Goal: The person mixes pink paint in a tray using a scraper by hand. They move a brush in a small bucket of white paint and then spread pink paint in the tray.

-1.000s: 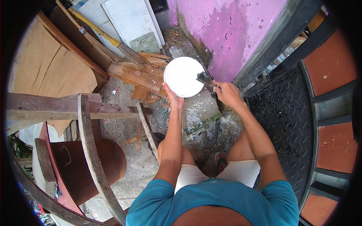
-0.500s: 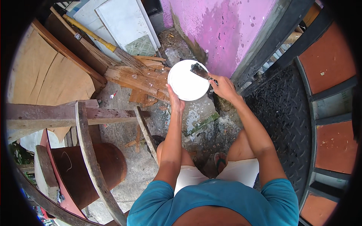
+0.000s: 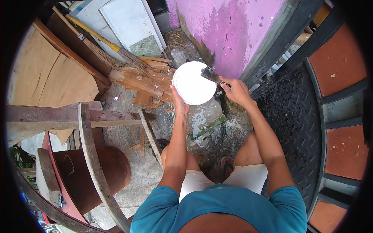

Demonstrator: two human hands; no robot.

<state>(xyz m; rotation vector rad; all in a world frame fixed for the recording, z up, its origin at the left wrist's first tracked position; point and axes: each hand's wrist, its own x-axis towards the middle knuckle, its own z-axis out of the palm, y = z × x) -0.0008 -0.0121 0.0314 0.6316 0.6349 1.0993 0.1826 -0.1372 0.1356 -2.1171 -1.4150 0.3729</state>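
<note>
A round white lid or shallow dish (image 3: pixel 190 87) is held up in front of me; which of the two it is I cannot tell. My left hand (image 3: pixel 180 101) grips it at its lower left rim. In my right hand (image 3: pixel 237 91) is a putty knife (image 3: pixel 211 75), its handle wrapped by the fingers. Its dark, smeared blade reaches over the right part of the white round, tip pointing up and left. Whether the blade touches the surface is hard to see.
Ahead stands a pink wall (image 3: pixel 229 39) with peeling, stained paint. Splintered wood boards (image 3: pixel 140 83) and stick brooms (image 3: pixel 101 39) lie to the left, beyond a wooden frame (image 3: pixel 93 155). On the right are a black tread plate (image 3: pixel 291 128) and a metal gate with orange panels (image 3: pixel 344 151).
My right hand and the putty knife have shifted a little to the right, so less of the blade covers the white round. My left hand has barely moved.
</note>
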